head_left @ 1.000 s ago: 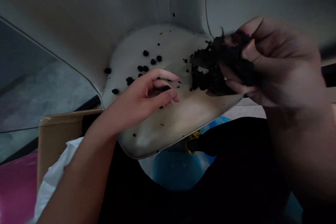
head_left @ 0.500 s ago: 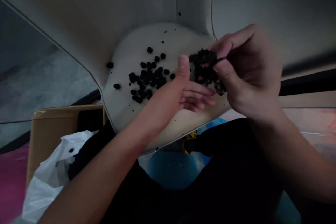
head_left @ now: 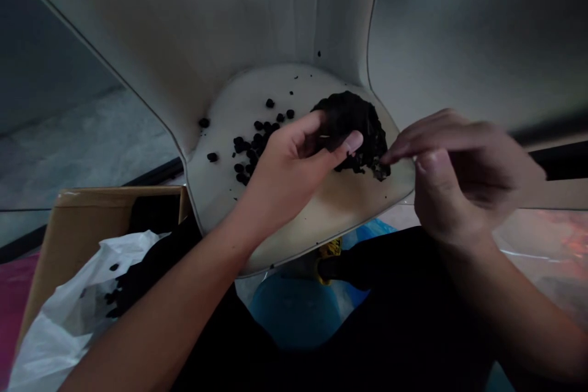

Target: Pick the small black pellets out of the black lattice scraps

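Observation:
My left hand (head_left: 298,159) grips a black, ragged-edged piece (head_left: 351,122), thin and crumpled like a torn sheet, with the thumb on its near face. What the piece is made of cannot be told in the dim light. At its lower right edge is my right hand (head_left: 463,165), fingertips by the torn rim, thumb apart and nothing visible between them. Several small round black lumps (head_left: 252,150) lie on the pale seat (head_left: 275,226) of a chair, partly hidden behind my left hand.
At left stands a cardboard box (head_left: 82,214) with a white plastic bag (head_left: 68,306) holding more black bits. Below the seat are a blue tub (head_left: 294,306) and something yellow (head_left: 329,249). The chair's backrest (head_left: 239,18) rises behind. Clear plastic (head_left: 542,233) is at right.
My left hand, earlier stretched out beside the black piece, now holds it. The right hand has let go and moved right, to its edge. The view has shifted slightly.

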`<state>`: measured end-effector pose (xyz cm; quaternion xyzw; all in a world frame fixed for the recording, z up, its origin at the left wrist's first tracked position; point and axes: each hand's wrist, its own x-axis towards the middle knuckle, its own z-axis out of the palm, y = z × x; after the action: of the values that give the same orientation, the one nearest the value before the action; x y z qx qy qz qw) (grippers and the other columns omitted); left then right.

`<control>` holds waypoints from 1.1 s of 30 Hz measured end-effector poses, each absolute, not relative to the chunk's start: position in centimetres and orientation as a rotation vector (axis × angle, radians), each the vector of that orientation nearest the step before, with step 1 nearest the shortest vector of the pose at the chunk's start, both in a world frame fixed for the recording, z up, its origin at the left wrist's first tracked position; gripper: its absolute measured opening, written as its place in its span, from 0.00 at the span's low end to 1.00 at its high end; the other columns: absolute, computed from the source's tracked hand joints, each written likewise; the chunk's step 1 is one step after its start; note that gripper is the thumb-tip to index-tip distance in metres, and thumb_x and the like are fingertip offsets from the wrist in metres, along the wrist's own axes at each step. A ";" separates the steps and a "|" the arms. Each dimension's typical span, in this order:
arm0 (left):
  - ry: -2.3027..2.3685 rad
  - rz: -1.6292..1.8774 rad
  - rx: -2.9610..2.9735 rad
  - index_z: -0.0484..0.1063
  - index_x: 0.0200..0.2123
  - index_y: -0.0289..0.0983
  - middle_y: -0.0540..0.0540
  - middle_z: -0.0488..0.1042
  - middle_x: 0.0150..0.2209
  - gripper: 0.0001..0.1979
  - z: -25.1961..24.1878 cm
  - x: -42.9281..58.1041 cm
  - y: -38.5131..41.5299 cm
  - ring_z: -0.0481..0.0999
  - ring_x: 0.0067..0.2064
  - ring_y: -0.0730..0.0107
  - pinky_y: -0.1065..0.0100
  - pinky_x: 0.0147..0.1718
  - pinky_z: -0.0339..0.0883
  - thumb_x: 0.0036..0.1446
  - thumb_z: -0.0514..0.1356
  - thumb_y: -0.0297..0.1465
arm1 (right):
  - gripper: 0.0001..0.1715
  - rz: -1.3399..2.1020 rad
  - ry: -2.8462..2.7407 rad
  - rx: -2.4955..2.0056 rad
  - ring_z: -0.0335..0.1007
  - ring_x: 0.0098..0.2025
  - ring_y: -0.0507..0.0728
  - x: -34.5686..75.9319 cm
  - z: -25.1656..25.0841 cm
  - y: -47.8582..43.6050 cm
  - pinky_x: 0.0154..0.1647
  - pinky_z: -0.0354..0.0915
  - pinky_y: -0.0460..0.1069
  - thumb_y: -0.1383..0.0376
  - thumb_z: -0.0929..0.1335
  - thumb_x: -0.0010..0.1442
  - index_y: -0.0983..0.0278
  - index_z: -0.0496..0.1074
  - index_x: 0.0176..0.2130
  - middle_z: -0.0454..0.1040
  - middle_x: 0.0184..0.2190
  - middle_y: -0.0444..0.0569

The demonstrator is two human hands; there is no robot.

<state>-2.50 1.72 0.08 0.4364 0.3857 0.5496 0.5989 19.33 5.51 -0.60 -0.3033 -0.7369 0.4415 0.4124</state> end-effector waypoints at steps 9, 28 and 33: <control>0.924 1.183 1.178 0.87 0.44 0.41 0.45 0.89 0.48 0.09 0.1 -3.2 2.2 0.91 0.57 0.48 0.50 0.59 0.88 0.63 0.80 0.33 | 0.12 0.958 -1.669 -0.899 0.77 0.34 0.57 17.3 -0.3 5.5 0.34 0.78 0.55 0.63 0.86 0.60 0.53 0.87 0.42 0.83 0.36 0.44; 1.129 1.183 1.059 0.88 0.41 0.42 0.52 0.91 0.43 0.07 1.0 -1.7 1.1 0.91 0.48 0.61 0.65 0.49 0.86 0.66 0.79 0.37 | 0.16 1.367 -1.399 -0.981 0.70 0.27 0.50 17.3 -0.4 6.1 0.26 0.67 0.48 0.61 0.90 0.52 0.56 0.87 0.34 0.81 0.29 0.40; 1.249 1.200 1.137 0.89 0.40 0.43 0.52 0.91 0.45 0.08 0.8 -1.6 0.9 0.90 0.50 0.59 0.64 0.47 0.86 0.60 0.81 0.34 | 0.15 1.312 -1.456 -1.026 0.72 0.30 0.51 17.3 -0.1 5.7 0.30 0.68 0.49 0.58 0.89 0.57 0.57 0.85 0.33 0.80 0.31 0.41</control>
<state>-1.63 0.88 0.85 0.4721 0.5188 0.4982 0.5097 17.29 5.74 -0.07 -0.4146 -0.5883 0.5301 0.4484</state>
